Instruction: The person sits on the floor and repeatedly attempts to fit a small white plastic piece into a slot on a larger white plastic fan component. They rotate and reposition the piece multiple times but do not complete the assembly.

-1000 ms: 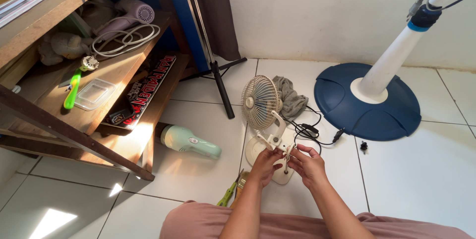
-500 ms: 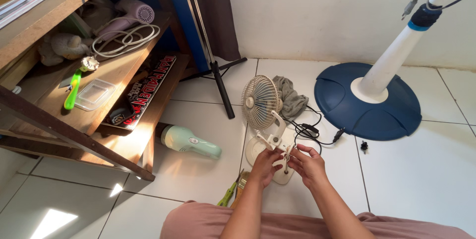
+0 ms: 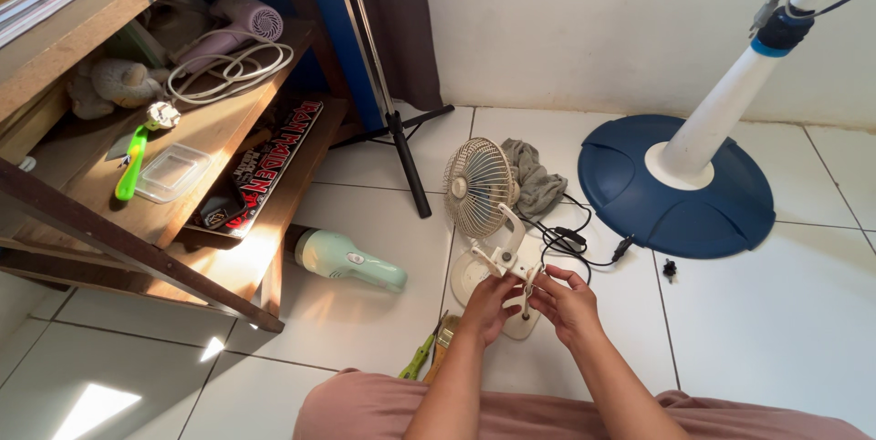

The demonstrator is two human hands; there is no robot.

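White floor tiles carry a small cream fan, its clamp base pinched steady by left hand and right hand.

A small cream fan with a round wire grille is held tilted at its bracket above the tiled floor.

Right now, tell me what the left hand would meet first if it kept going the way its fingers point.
The left hand already touches the small cream fan's clip base. Pushed farther, it would likely meet the fan's round grille next, though depth is hard to judge from above.
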